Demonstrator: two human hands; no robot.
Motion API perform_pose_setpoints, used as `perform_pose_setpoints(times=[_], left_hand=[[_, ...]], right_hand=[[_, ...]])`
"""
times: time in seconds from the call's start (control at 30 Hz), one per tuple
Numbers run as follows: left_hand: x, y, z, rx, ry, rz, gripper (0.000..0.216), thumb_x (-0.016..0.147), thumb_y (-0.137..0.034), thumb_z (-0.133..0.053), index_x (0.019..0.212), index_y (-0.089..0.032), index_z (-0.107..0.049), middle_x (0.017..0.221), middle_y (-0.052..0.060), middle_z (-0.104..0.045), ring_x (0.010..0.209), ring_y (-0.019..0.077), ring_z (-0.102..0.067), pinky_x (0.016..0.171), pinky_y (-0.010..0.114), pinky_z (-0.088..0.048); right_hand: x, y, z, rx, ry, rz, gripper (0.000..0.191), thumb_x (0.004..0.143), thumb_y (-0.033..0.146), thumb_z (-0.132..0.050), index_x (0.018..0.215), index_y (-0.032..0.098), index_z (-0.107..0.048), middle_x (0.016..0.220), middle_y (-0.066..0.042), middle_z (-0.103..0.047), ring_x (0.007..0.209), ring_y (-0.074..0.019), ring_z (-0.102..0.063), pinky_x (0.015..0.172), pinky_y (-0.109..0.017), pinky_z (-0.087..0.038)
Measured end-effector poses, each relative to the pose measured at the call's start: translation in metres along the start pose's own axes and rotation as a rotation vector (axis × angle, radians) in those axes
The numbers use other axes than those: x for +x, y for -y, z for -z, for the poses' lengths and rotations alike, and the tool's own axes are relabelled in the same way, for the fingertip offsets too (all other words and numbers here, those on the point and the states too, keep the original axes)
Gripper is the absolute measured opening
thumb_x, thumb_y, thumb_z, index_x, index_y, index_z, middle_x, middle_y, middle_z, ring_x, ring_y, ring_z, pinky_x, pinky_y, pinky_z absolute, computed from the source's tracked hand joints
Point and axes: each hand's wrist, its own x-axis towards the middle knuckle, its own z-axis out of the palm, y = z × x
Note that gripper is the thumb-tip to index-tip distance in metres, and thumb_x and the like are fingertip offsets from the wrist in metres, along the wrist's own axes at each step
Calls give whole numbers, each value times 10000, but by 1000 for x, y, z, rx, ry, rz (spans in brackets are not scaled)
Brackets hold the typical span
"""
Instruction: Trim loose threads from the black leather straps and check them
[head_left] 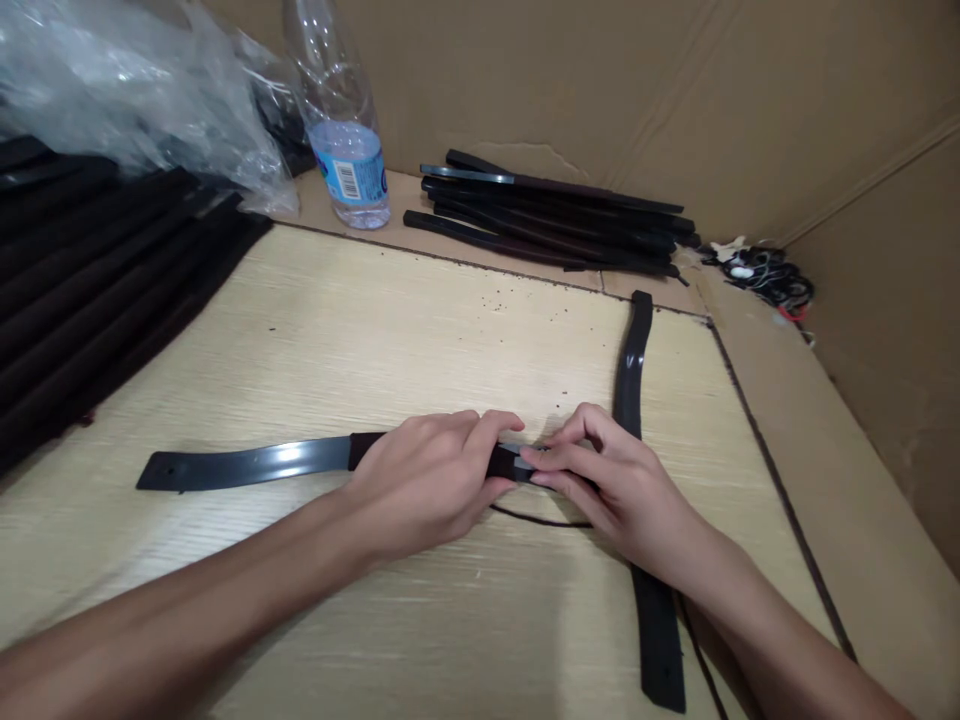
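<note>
A long, slightly curved black strip [247,467] with a glossy surface lies across the board, its left end bare and its middle covered by a dark wrap. My left hand [431,475] is closed around the wrapped middle, pressing it from above. At the strip's right part, my right hand [600,465] pinches with thumb and fingers; a small greyish piece shows at the fingertips, too small to name. A thin dark cord [540,519] runs beneath my right hand. Under my right wrist passes a second black strip [628,385], lying lengthwise on the board.
Long dark strips [112,270] are piled at the left, with clear plastic wrapping [150,90] behind. A water bottle [349,165] stands at the back edge. More black strips [547,215] lie along the cardboard wall [600,90]. Tangled scraps [765,278] sit in the right corner.
</note>
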Motion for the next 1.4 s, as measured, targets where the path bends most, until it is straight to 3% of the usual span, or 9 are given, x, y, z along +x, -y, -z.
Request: perform_pose_setpoints(times=[0.4, 0.63, 1.03, 1.4], left_hand=[[-1, 2, 0, -15, 1, -26, 383, 909, -371, -500, 1230, -165, -467, 1058, 122, -702, 920, 292, -686, 755, 422, -557], [-1, 2, 0, -7, 6, -23, 360, 910, -376, -498, 1204, -170, -481, 1044, 114, -704, 902, 281, -688, 739, 401, -557], [-1, 2, -1, -11, -28, -50, 340, 918, -375, -473, 1174, -156, -515, 997, 121, -710, 898, 303, -692, 734, 460, -569], [0, 3, -2, -15, -21, -42, 369, 924, -392, -452, 1213, -165, -475, 1023, 119, -704, 909, 306, -691, 724, 456, -571]], right_hand=[[-6, 1, 1, 43, -11, -5, 303, 925, 133, -524, 1183, 261, -617, 880, -38, -490, 829, -169, -550, 659, -305, -519], [-10, 1, 11, 24, 28, -24, 258, 926, 131, -523, 1116, 246, -655, 870, -43, -485, 834, -177, -551, 656, -313, -518], [-8, 5, 1, -63, 16, 51, 239, 918, 88, -507, 1080, 214, -631, 866, -50, -471, 814, -174, -515, 635, -287, -472], [-7, 6, -4, -33, 3, 28, 233, 926, 93, -501, 1085, 215, -621, 877, -49, -451, 804, -172, -486, 631, -286, -454]])
